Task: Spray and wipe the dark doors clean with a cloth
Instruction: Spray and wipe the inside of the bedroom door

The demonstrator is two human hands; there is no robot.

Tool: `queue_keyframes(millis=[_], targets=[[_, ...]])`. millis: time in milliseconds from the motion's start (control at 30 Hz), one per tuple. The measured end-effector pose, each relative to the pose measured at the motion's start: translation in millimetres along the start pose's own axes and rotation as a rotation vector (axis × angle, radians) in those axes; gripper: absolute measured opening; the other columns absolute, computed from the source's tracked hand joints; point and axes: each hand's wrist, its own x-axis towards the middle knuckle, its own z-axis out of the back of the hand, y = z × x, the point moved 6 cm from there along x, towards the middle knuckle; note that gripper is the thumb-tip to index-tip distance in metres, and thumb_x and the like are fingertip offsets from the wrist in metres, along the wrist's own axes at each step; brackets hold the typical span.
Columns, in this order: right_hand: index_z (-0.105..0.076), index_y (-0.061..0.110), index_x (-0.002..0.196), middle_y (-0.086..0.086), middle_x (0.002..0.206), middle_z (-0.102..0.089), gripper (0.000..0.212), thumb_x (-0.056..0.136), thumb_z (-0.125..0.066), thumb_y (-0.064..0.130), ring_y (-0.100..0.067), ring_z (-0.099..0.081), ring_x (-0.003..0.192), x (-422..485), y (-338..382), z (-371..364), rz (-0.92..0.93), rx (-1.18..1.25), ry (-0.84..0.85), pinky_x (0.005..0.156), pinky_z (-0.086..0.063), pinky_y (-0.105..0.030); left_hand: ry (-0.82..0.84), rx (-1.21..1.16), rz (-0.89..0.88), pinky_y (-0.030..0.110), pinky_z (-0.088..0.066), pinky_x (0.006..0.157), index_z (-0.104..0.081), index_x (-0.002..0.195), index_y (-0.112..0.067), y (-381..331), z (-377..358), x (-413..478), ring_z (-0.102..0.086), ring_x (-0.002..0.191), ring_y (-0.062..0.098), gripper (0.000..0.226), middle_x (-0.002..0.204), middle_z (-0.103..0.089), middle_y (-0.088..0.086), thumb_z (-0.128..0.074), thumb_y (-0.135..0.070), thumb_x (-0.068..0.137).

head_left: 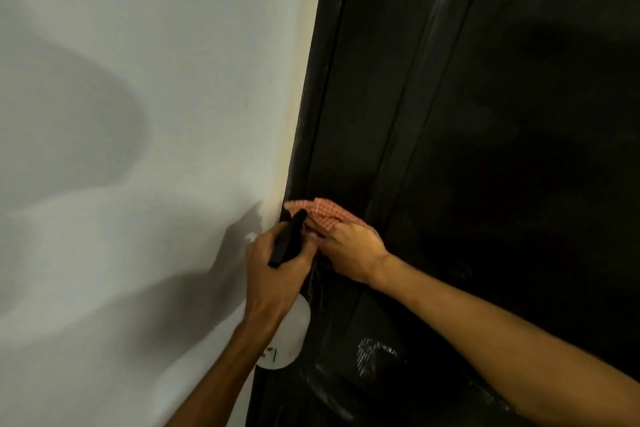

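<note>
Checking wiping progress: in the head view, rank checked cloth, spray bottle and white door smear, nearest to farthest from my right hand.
1. checked cloth, in the right hand.
2. spray bottle, just left, in the left hand.
3. white smear, lower on the door.

Single head cam, wide-angle, close in. Faces the edge where the white wall (138,114) meets the dark door (502,149), aimed forward and down; view rolled, so that edge runs diagonal. Forearms (485,347) enter from the bottom.
</note>
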Motion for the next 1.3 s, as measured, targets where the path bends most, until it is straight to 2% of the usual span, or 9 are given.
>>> queue_keyframes(millis=[133,333,567,700,867,1000,1133,1233,1300], targets=[[-0.057,0.018,0.14,-0.01,0.156,-0.044,0.051,0.091,-0.06,0.034,-0.026,-0.055,0.13,15,-31,30,-0.21,-0.129,-0.263,0.105,-0.039,-0.035,-0.043,0.019,0.011,0.018,-0.052,0.05,-0.067,0.093,-0.036,12,7,-13,-0.066,0.059,0.004,0.013,0.069,-0.069,-0.019,-0.073,-0.024,0.096],[-0.012,0.018,0.162,-0.014,0.168,0.0,0.079,0.098,-0.052,0.041,-0.041,0.005,0.154,-38,98,-96,0.006,-0.309,0.246,0.12,0.019,-0.057,-0.046,0.077,-0.005,0.018,-0.05,0.048,-0.069,0.094,-0.033,38,18,-34,-0.065,0.053,0.004,0.017,0.063,-0.068,-0.013,-0.074,-0.017,0.096],[-0.032,0.017,0.157,-0.008,0.167,-0.021,0.058,0.102,-0.039,0.031,-0.028,-0.043,0.142,-40,-14,-5,-0.463,-0.022,-0.258,0.107,-0.043,-0.037,-0.023,0.128,-0.009,0.022,-0.052,0.049,-0.069,0.091,-0.029,59,5,-51,-0.067,0.06,0.013,0.016,0.073,-0.071,-0.003,-0.074,-0.015,0.096],[-0.021,0.017,0.16,-0.013,0.164,-0.027,0.076,0.096,-0.055,0.041,-0.035,-0.018,0.152,-94,68,-68,-0.2,-0.123,0.061,0.124,0.009,-0.054,-0.014,0.091,0.031,0.017,-0.05,0.051,-0.071,0.095,-0.025,61,-3,-56,-0.066,0.057,0.007,0.011,0.073,-0.07,-0.01,-0.074,-0.015,0.096],[-0.04,0.02,0.154,-0.009,0.157,-0.041,0.056,0.1,-0.051,0.03,-0.034,-0.04,0.143,-129,12,-37,-0.498,0.13,-0.099,0.123,-0.024,-0.048,0.017,0.088,0.015,0.017,-0.051,0.059,-0.072,0.099,-0.019,63,-10,-65,-0.064,0.059,0.007,0.007,0.071,-0.068,-0.011,-0.074,-0.013,0.096],[-0.035,0.014,0.156,-0.01,0.16,-0.035,0.066,0.096,-0.058,0.028,-0.03,-0.02,0.152,-171,5,-24,-0.697,0.067,-0.206,0.122,0.011,-0.047,0.035,0.083,0.049,0.034,-0.056,0.069,-0.075,0.103,-0.007,73,-23,-76,-0.062,0.065,0.013,0.011,0.073,-0.067,-0.005,-0.075,-0.016,0.096],[-0.044,0.024,0.149,-0.004,0.152,-0.047,0.074,0.08,-0.072,0.018,-0.031,-0.049,0.135,-220,70,-80,-0.491,0.222,0.105,0.113,-0.035,-0.052,0.095,0.082,0.077,0.044,-0.059,0.074,-0.072,0.093,-0.032,72,-48,-92,-0.063,0.067,0.016,0.014,0.075,-0.069,-0.005,-0.075,-0.018,0.095],[-0.054,0.028,0.138,0.001,0.145,-0.053,0.051,0.089,-0.065,0.024,-0.029,-0.064,0.11,-244,26,-45,-0.741,0.262,-0.094,0.074,-0.051,-0.041,0.144,0.11,0.083,0.046,-0.06,0.074,-0.071,0.09,-0.04,73,-68,-101,-0.066,0.07,0.021,0.018,0.084,-0.075,-0.006,-0.076,-0.024,0.095],[-0.054,0.023,0.138,-0.004,0.149,-0.048,0.042,0.097,-0.057,0.029,-0.031,-0.054,0.126,-261,-4,-18,-0.898,0.152,-0.273,0.088,-0.051,-0.043,0.16,0.092,0.094,0.046,-0.06,0.074,-0.07,0.094,-0.037,71,-84,-109,-0.066,0.073,0.022,0.016,0.09,-0.075,-0.001,-0.076,-0.022,0.095]])
